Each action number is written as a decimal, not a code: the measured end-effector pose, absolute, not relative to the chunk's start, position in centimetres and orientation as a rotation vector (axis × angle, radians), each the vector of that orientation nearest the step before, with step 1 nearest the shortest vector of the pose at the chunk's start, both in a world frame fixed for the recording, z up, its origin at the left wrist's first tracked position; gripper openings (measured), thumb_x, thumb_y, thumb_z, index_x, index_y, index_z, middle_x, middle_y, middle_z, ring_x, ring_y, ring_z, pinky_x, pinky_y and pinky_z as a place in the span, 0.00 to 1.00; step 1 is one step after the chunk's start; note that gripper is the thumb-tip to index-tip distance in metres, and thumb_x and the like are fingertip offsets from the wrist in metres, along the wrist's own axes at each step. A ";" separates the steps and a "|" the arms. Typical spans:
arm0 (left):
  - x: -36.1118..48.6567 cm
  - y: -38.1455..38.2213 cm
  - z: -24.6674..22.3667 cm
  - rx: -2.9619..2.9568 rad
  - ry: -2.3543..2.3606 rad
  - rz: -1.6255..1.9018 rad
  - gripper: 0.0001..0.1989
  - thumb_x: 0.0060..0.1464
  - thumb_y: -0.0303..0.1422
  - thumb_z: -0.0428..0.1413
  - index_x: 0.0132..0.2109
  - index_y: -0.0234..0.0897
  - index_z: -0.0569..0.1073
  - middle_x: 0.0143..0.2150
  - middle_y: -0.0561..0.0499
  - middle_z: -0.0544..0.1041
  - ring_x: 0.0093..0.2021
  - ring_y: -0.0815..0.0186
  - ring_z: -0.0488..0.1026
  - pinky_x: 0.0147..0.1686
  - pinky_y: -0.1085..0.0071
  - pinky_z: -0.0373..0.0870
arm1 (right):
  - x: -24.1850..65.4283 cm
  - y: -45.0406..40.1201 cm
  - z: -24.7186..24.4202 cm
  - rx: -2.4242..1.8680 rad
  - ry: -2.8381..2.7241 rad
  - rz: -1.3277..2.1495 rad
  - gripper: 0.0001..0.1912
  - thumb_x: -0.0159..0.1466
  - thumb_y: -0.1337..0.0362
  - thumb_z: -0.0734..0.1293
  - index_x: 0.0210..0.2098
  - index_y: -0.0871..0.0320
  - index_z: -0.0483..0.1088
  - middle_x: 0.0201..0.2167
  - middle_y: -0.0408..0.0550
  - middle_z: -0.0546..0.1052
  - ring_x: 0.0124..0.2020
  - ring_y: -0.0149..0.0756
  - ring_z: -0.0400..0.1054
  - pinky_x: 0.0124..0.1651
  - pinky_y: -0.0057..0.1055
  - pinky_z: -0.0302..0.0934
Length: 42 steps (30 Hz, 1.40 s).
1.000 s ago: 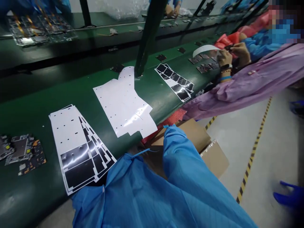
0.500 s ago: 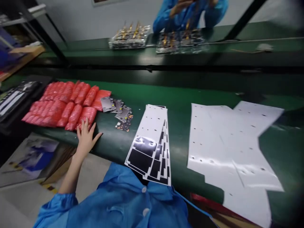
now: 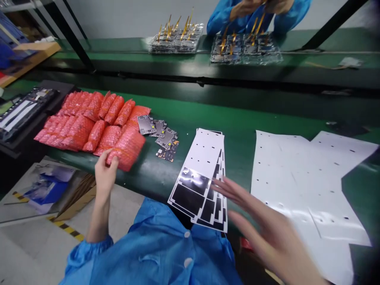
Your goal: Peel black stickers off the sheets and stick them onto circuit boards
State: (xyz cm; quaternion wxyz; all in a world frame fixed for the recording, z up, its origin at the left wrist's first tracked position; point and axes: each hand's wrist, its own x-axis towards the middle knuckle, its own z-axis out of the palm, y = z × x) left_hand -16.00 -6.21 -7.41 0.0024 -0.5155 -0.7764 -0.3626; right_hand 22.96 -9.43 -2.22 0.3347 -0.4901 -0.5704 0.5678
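Left hand (image 3: 104,174) at near belt edge, lower centre-left: half curled, fingers against a red bubble pouch (image 3: 127,148), grip unclear. Right hand (image 3: 267,233) lower right: wide open, blurred, empty, just above a fanned stack of black-and-white sheets (image 3: 202,174). Large pouch pile (image 3: 77,122) left of centre on the green belt (image 3: 237,114); only a small group of bare circuit boards (image 3: 166,138) beside it, so seemingly early on. White punched liner sheet (image 3: 308,178) right of the stack. Upper left, black tray (image 3: 20,114). Top centre, co-worker's blue sleeves (image 3: 225,19) behind trays of boards with gold ribbons (image 3: 246,49) on the far belt (image 3: 103,45). Blue gown (image 3: 154,249) bottom centre, close to the stack.
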 end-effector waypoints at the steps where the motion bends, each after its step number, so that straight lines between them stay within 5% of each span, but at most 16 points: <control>1: -14.4 -7.0 -7.2 -1.638 -2.399 -1.209 0.14 0.63 0.36 0.48 0.51 0.35 0.71 0.42 0.47 0.76 0.41 0.62 0.75 0.46 0.66 0.75 | 20.0 -7.8 -2.9 -1.185 -1.475 1.638 0.34 0.63 0.52 0.72 0.67 0.34 0.62 0.67 0.45 0.69 0.66 0.57 0.66 0.69 0.66 0.56; 3: -10.4 -8.6 -6.6 -1.721 -2.208 -1.477 0.14 0.64 0.36 0.52 0.55 0.39 0.69 0.46 0.48 0.75 0.45 0.64 0.75 0.47 0.69 0.75 | 14.5 -4.9 -4.1 -0.934 -1.322 1.962 0.45 0.59 0.46 0.74 0.71 0.42 0.54 0.71 0.53 0.64 0.65 0.55 0.68 0.68 0.64 0.58; 5: -6.6 -9.6 -5.9 -1.889 -1.906 -1.629 0.18 0.63 0.34 0.57 0.58 0.43 0.66 0.50 0.48 0.71 0.49 0.63 0.74 0.50 0.66 0.75 | 10.6 -2.8 -4.5 -0.769 -1.135 2.156 0.48 0.57 0.38 0.72 0.70 0.47 0.56 0.67 0.55 0.69 0.61 0.52 0.71 0.66 0.59 0.63; 11: -5.4 -8.1 -5.3 -2.477 -1.510 -1.411 0.19 0.61 0.40 0.61 0.58 0.45 0.71 0.53 0.45 0.67 0.48 0.62 0.73 0.46 0.66 0.78 | 9.9 -1.8 -3.6 -0.801 -1.034 2.047 0.43 0.56 0.43 0.75 0.65 0.45 0.59 0.56 0.46 0.76 0.57 0.45 0.71 0.62 0.45 0.66; 16: -8.3 -4.8 -5.4 -2.863 -1.122 -1.408 0.16 0.69 0.32 0.51 0.60 0.46 0.72 0.45 0.48 0.75 0.43 0.68 0.76 0.43 0.75 0.77 | 11.7 -1.7 -4.6 -0.801 -1.043 2.105 0.45 0.54 0.39 0.75 0.65 0.46 0.59 0.60 0.48 0.72 0.59 0.44 0.69 0.60 0.41 0.66; 20: -8.7 -3.6 -5.2 -3.090 -0.949 -1.408 0.18 0.67 0.27 0.51 0.61 0.45 0.71 0.42 0.50 0.79 0.37 0.71 0.78 0.38 0.78 0.76 | 12.1 -1.5 -5.3 -0.774 -1.076 2.136 0.46 0.52 0.47 0.78 0.65 0.47 0.60 0.62 0.47 0.70 0.60 0.45 0.67 0.63 0.41 0.64; 28: -6.6 -2.9 -5.4 -2.613 -1.179 -1.245 0.11 0.63 0.27 0.53 0.50 0.40 0.75 0.33 0.52 0.74 0.31 0.70 0.73 0.33 0.76 0.72 | 11.9 -0.9 -5.7 -0.792 -0.867 2.122 0.41 0.51 0.57 0.76 0.62 0.45 0.62 0.57 0.45 0.74 0.55 0.45 0.70 0.57 0.42 0.68; 35: -3.5 -2.2 -4.0 -2.495 -1.548 -1.296 0.12 0.61 0.22 0.51 0.30 0.36 0.72 0.31 0.53 0.64 0.29 0.69 0.64 0.29 0.73 0.64 | 11.8 -0.7 -5.6 -0.849 -0.760 1.932 0.37 0.44 0.63 0.79 0.51 0.49 0.65 0.51 0.43 0.75 0.54 0.43 0.70 0.65 0.43 0.62; 42: -2.2 -3.5 -2.5 -2.646 -1.328 -1.255 0.14 0.62 0.21 0.51 0.28 0.36 0.70 0.31 0.53 0.61 0.32 0.68 0.62 0.32 0.72 0.63 | 11.8 -0.5 -5.0 -0.856 -0.636 1.895 0.20 0.50 0.55 0.77 0.39 0.54 0.71 0.30 0.40 0.75 0.32 0.34 0.70 0.40 0.33 0.68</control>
